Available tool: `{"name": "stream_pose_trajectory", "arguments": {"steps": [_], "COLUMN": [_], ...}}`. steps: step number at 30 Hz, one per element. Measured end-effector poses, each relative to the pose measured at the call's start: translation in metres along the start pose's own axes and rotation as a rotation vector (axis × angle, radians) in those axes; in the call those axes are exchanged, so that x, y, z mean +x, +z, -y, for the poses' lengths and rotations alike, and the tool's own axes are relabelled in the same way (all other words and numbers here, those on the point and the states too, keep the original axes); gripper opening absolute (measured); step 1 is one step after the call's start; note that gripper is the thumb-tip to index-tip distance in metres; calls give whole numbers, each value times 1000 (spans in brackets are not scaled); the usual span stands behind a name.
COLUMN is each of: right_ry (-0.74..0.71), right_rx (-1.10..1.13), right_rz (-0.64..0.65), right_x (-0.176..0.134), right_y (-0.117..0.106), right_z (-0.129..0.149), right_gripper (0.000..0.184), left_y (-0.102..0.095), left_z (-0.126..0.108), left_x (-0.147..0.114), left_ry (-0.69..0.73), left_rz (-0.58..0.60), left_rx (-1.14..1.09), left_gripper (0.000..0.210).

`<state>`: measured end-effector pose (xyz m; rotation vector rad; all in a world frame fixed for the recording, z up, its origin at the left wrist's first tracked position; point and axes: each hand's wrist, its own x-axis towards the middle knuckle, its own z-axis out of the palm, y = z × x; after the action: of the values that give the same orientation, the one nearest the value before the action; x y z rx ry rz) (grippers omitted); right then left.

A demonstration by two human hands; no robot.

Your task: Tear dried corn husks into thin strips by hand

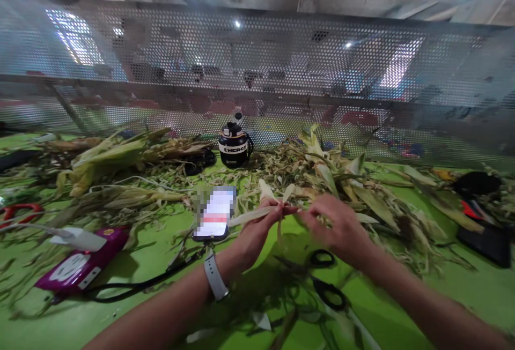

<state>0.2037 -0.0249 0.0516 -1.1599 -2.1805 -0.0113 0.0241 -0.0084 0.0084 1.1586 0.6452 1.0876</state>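
Note:
My left hand [263,226], with a pale watch band on its wrist, pinches a few strips of pale corn husk [255,214] above the table. The strips fan out up and to the left, and one narrow piece hangs below the fingertips. Just to the right, my right hand [332,226] is curled with its thumb and fingers together, slightly blurred; what lies between them is too small to make out. Below both hands lie black-handled scissors [330,292], their blades pointing left among husk scraps. A lit phone [215,213], partly pixelated, stands left of my left hand.
Heaps of dried husks lie at the back left [116,154] and back right [374,200] of the green table [161,315]. A black jar [233,146] stands before a perforated metal screen [257,66]. A purple power bank [86,261] with cables lies left; a black device [485,243] lies right.

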Motion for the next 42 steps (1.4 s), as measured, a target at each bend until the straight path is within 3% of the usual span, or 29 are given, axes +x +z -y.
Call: {"name": "stream_pose_trajectory", "arguments": {"steps": [2,7,11,19,22,25,27,35,42], "right_ry": [49,176,216,205,182,143,118,163,138], "right_rx": [59,362,447,395,315,200,150,68,90], "right_rz": [159,294,326,425,312,-4,-127,-127,-144], "right_x": [-6,-13,-10,-6,-3,1,1,-1,0], "right_y": [14,38,31,25,14,3,2,18,15], "right_z": [9,15,10,-4,0,3,0,-12,-8], "right_gripper": [26,26,33,32,29,19,13,13,15], "left_y": [3,8,1,-7,-10,-10,-7,0,-6], "left_z": [-1,-7,-9,1,-2,-6,-8,-10,-6], "left_x": [-2,-6,-1,7,8,6,4,3,4], "left_ry": [28,17,67,-46,-36,-19,-55,-44,-106], "left_rz": [-16,-45,-112,-143,-91,-23,54,205,161], "left_rx": [-10,46,171,9,34,103,143,244,252], "left_gripper": [22,26,25,24,22,19,22,35,34]}}
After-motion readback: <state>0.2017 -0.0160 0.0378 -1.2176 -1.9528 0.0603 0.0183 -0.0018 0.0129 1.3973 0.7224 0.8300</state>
